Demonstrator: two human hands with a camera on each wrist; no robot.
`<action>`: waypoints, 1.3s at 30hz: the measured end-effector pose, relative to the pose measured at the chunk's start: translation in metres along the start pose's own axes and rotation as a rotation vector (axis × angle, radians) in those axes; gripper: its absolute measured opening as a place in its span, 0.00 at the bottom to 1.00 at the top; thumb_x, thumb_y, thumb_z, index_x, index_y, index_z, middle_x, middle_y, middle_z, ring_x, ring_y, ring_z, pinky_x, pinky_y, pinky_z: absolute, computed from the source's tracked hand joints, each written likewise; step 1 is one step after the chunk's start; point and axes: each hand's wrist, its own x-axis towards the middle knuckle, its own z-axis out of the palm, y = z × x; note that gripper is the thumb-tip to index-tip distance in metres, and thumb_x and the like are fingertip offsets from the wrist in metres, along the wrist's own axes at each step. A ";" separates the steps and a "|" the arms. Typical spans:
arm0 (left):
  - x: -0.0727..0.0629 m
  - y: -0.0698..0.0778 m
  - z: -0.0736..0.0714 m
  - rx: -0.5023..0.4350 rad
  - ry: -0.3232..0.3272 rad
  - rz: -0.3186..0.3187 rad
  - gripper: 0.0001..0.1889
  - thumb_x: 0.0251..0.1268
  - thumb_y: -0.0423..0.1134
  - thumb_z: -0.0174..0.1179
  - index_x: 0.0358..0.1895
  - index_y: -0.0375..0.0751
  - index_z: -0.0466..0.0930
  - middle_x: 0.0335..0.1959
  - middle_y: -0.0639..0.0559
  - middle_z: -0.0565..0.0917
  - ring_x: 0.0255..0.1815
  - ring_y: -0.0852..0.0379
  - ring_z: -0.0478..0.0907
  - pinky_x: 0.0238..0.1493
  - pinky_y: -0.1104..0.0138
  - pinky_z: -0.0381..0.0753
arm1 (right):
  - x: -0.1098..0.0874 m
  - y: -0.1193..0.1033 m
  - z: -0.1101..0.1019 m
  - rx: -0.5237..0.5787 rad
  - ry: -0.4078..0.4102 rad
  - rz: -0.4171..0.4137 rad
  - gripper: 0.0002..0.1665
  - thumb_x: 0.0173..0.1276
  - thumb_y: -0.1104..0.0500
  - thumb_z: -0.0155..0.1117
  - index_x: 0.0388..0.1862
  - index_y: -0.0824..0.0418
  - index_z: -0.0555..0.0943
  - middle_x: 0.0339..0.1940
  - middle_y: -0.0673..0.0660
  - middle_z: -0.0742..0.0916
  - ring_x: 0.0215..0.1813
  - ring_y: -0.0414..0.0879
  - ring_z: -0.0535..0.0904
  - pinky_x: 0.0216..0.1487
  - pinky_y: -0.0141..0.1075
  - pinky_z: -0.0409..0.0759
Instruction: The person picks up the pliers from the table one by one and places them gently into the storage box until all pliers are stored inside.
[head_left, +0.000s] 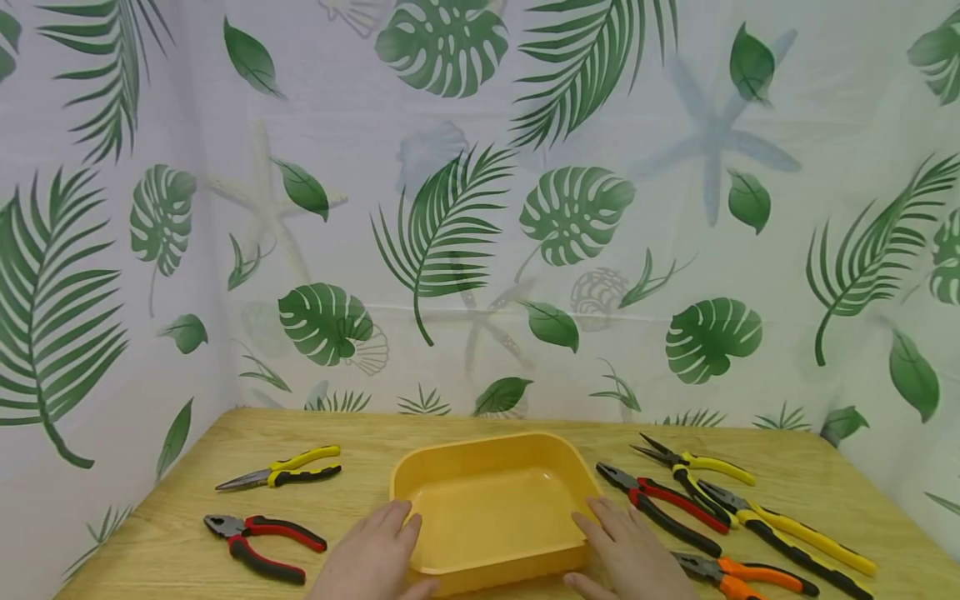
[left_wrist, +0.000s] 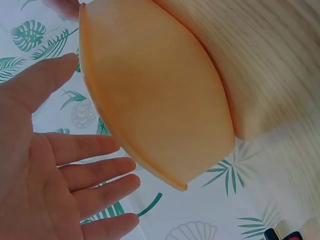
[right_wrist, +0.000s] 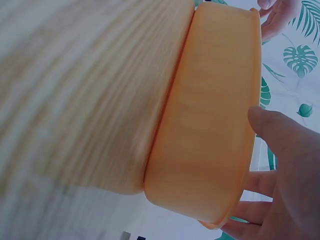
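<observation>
A shallow yellow plastic tray [head_left: 495, 575] with rounded corners sits on the wooden table, nothing inside it. My left hand [head_left: 375, 554] is at its left side, fingertips right at the rim. In the left wrist view the left fingers [left_wrist: 100, 172] are spread and fairly straight beside the tray wall [left_wrist: 160, 95]. On the opposite side, my right hand [head_left: 630, 554] has its fingers at the right rim. The right wrist view shows the right thumb [right_wrist: 275, 127] at the rim, with the other fingers partly hidden behind the tray [right_wrist: 200, 115].
Left of the tray lie yellow-and-black long-nose pliers [head_left: 307, 457] and red-and-black pliers [head_left: 288, 529]. To its right are more pliers: yellow-and-black long-nose [head_left: 720, 467], red-and-black [head_left: 684, 502], long yellow-and-black [head_left: 813, 535] and orange [head_left: 772, 574]. A leaf-patterned cloth [head_left: 480, 358] borders the table [head_left: 360, 433].
</observation>
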 end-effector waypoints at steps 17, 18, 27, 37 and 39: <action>0.001 0.001 0.003 -0.054 -0.106 -0.039 0.39 0.49 0.63 0.56 0.56 0.33 0.70 0.55 0.39 0.70 0.56 0.43 0.66 0.50 0.52 0.68 | -0.001 0.000 0.000 0.029 -0.058 0.061 0.43 0.57 0.34 0.53 0.57 0.68 0.70 0.58 0.71 0.69 0.60 0.66 0.60 0.54 0.63 0.54; 0.001 0.000 0.003 -0.058 -0.109 -0.037 0.38 0.50 0.63 0.56 0.56 0.34 0.70 0.55 0.39 0.70 0.56 0.43 0.66 0.50 0.52 0.68 | -0.001 0.000 0.000 0.028 -0.058 0.062 0.44 0.57 0.34 0.52 0.57 0.68 0.70 0.58 0.71 0.69 0.60 0.66 0.60 0.55 0.62 0.54; 0.003 -0.003 0.006 -0.069 -0.100 -0.016 0.38 0.50 0.63 0.55 0.56 0.33 0.70 0.56 0.39 0.70 0.57 0.44 0.66 0.52 0.53 0.67 | -0.002 0.001 0.000 -0.037 -0.014 0.008 0.43 0.57 0.33 0.52 0.55 0.69 0.71 0.52 0.68 0.74 0.55 0.64 0.66 0.52 0.58 0.61; 0.004 -0.006 0.008 -0.097 -0.092 -0.012 0.37 0.51 0.62 0.55 0.56 0.33 0.71 0.58 0.40 0.68 0.59 0.44 0.63 0.53 0.52 0.66 | -0.003 0.000 -0.002 0.008 -0.048 0.019 0.45 0.55 0.33 0.54 0.55 0.69 0.70 0.53 0.69 0.73 0.56 0.66 0.64 0.51 0.58 0.63; 0.005 -0.007 0.009 -0.099 -0.089 -0.012 0.37 0.51 0.62 0.55 0.56 0.33 0.71 0.58 0.40 0.68 0.59 0.45 0.63 0.52 0.52 0.66 | -0.003 -0.001 -0.003 0.019 -0.065 0.032 0.45 0.55 0.32 0.54 0.56 0.69 0.70 0.53 0.69 0.72 0.57 0.66 0.64 0.51 0.58 0.63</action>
